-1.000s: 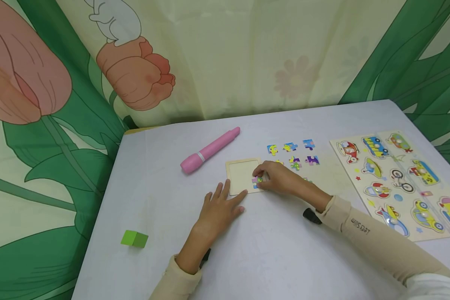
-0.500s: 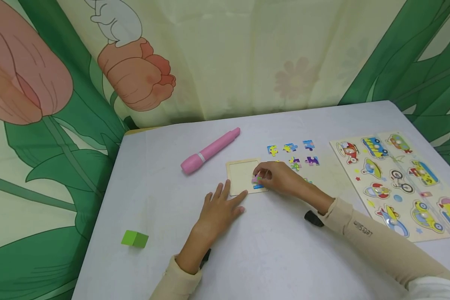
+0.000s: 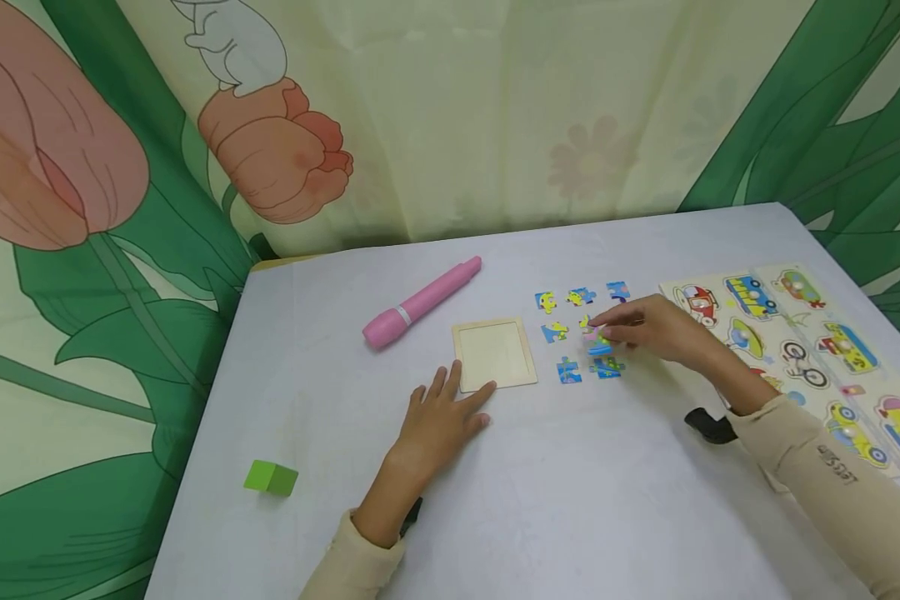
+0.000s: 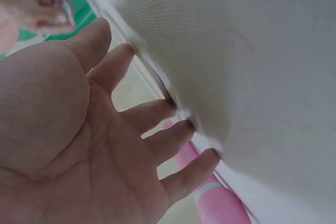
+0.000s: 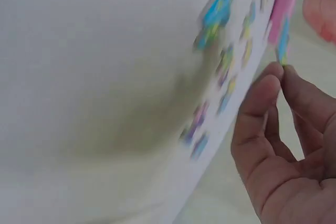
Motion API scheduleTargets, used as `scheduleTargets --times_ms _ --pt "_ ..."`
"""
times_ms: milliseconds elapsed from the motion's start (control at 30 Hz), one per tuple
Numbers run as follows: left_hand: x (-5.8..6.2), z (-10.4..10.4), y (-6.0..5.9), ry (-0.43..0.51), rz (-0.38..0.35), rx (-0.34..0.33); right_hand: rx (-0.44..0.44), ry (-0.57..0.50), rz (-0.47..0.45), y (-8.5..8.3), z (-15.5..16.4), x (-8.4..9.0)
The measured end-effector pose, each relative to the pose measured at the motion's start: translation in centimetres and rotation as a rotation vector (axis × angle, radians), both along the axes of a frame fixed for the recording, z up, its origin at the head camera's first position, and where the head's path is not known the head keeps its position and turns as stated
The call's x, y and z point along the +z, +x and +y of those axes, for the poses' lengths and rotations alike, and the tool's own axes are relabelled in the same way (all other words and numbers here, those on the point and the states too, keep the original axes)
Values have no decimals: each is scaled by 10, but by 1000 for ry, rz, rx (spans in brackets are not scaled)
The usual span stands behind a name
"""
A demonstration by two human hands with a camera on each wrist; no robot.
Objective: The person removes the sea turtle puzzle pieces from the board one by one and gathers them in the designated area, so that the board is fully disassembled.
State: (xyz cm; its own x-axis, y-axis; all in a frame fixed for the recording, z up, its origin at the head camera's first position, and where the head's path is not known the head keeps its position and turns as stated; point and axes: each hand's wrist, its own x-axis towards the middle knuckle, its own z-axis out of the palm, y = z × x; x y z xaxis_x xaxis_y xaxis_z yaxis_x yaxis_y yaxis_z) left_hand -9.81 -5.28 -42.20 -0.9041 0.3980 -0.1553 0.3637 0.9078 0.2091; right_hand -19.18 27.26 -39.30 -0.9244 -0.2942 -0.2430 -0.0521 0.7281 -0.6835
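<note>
Your left hand (image 3: 441, 417) lies flat, palm down, fingers (image 4: 157, 114) spread and straight, the forearm running back toward you in a cream sleeve. Your right hand (image 3: 648, 327) is stretched out further forward and to the right, thumb and fingertips (image 5: 273, 77) pinched together, wrist raised, its sleeved forearm angled in from the right.

White table (image 3: 540, 500) and what lies on it

A pink marker (image 3: 422, 302) lies diagonally at the back, a square wooden tray (image 3: 493, 353) just in front of it, loose puzzle pieces (image 3: 568, 370) in rows to its right (some hidden by a hand), a vehicle puzzle board (image 3: 840, 350) at the right edge, and a green cube (image 3: 271, 478) well apart, near the left edge.
</note>
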Motion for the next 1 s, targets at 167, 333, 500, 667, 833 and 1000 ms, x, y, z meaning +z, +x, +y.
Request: scheduleTargets --times_ms 167,333,500,667,833,1000 --pt "2 -1 0 -1 -9 6 -50 87 -59 6 36 1" --pt "1 -2 -1 15 -33 24 -60 90 -81 10 47 -9" --pt "-1 0 -1 33 -39 14 -77 133 11 17 46 -17" --pt "-1 1 0 49 -45 23 -95 160 41 18 40 -19" --pt "0 1 0 67 -61 33 -114 165 50 18 39 -21" --pt "0 0 0 76 -55 28 -113 158 86 19 38 -24"
